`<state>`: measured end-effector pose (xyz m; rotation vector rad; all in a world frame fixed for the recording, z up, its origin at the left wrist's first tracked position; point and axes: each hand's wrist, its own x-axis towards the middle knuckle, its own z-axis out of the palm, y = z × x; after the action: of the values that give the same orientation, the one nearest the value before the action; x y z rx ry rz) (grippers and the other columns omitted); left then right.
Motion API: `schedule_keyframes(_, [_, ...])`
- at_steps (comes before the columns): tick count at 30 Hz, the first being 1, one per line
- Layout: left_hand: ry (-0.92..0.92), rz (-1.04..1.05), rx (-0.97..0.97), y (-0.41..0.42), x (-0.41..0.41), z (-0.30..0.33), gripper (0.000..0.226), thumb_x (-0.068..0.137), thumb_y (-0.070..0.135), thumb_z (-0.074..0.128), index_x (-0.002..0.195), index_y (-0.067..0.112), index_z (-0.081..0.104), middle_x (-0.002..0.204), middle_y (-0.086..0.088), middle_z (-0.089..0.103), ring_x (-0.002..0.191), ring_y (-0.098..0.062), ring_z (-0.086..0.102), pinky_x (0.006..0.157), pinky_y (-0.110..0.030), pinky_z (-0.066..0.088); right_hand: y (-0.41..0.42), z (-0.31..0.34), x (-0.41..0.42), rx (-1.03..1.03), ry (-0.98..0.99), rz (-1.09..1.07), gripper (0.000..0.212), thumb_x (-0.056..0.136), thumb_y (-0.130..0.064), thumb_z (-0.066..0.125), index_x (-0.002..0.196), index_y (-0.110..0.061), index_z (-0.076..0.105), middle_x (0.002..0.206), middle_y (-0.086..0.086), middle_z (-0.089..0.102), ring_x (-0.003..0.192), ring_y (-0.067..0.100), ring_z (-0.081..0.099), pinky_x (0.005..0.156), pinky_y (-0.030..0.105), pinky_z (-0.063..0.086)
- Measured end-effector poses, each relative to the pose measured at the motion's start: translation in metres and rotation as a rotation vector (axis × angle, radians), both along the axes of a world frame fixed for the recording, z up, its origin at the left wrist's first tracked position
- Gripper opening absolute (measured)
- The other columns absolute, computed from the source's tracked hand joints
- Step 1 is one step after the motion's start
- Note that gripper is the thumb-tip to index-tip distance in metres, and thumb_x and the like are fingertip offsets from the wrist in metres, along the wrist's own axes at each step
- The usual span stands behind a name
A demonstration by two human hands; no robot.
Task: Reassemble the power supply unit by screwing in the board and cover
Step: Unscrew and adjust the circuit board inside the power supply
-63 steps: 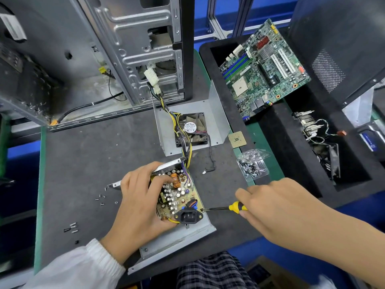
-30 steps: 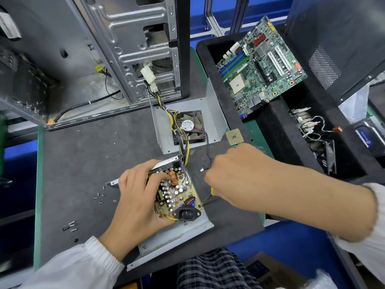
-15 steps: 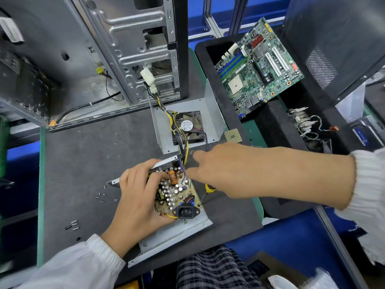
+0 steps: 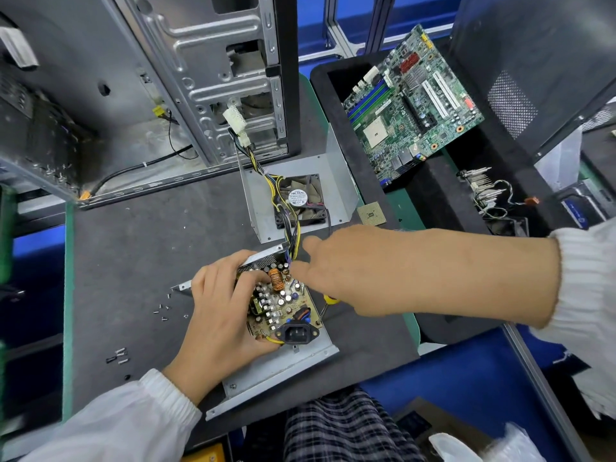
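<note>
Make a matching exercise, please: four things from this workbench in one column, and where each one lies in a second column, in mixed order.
Things:
1. motherboard
2. fan
3. loose screws
4. screwdriver

Places:
A. on the grey mat, left of the left hand
B. inside the bent metal cover behind the power supply board
C. leaning in the black foam tray at the right
D. under the right hand, beside the board

Pairs: 1-C, 2-B, 3-A, 4-D
</note>
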<state>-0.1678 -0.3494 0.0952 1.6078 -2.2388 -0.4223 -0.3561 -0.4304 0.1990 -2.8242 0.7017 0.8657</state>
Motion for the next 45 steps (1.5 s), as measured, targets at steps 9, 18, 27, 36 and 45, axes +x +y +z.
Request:
schedule_keyframes(9, [0.003,0.001,-0.006,0.000,-0.001,0.001,0.070,0.058,0.062,0.075,0.103,0.011,0.060,0.126,-0.010,0.053,0.115,-0.028,0.050,0.098,-0.034,0.021,0.007,-0.001,0.001,-0.173,-0.053,0.025,0.036,0.094,-0.033,0.055,0.068,-0.014,0.039,0.063,0.001,0.038,0.049,0.018,0.025,0.044,0.024,0.017])
schedule_keyframes(18, [0.003,-0.005,-0.023,0.000,-0.001,0.001,0.069,0.059,0.064,0.071,0.103,0.013,0.058,0.127,-0.010,0.053,0.115,-0.027,0.048,0.096,-0.035,0.022,0.009,0.004,-0.001,-0.203,-0.004,0.055,0.025,0.087,-0.004,0.051,0.065,-0.010,0.039,0.066,0.002,0.045,0.046,0.014,0.023,0.043,0.023,0.016])
schedule_keyframes(27, [0.000,-0.005,-0.019,0.000,-0.001,0.000,0.068,0.059,0.063,0.071,0.104,0.015,0.056,0.127,-0.009,0.052,0.116,-0.027,0.048,0.097,-0.035,0.022,0.012,0.006,-0.002,-0.046,-0.003,0.032,0.041,0.086,-0.003,0.051,0.124,-0.008,0.039,0.111,0.018,0.043,0.049,0.017,0.028,0.041,0.028,0.019])
schedule_keyframes(36, [0.003,-0.001,-0.007,-0.001,-0.001,0.003,0.067,0.057,0.062,0.067,0.105,0.016,0.056,0.126,-0.010,0.052,0.116,-0.028,0.048,0.097,-0.035,0.022,0.014,0.005,0.007,-0.165,-0.020,0.087,0.032,0.085,0.003,0.044,0.061,-0.009,0.027,0.059,0.003,0.033,0.049,0.014,0.026,0.048,0.022,0.026])
schedule_keyframes(45, [-0.020,0.000,-0.012,0.000,-0.002,0.005,0.066,0.059,0.059,0.064,0.101,0.009,0.062,0.124,-0.014,0.054,0.114,-0.031,0.050,0.094,-0.038,0.024,0.024,0.015,0.005,-0.142,-0.027,0.249,0.034,0.083,0.002,0.048,0.063,-0.008,0.021,0.074,0.004,0.039,0.046,0.014,0.020,0.040,0.026,0.015])
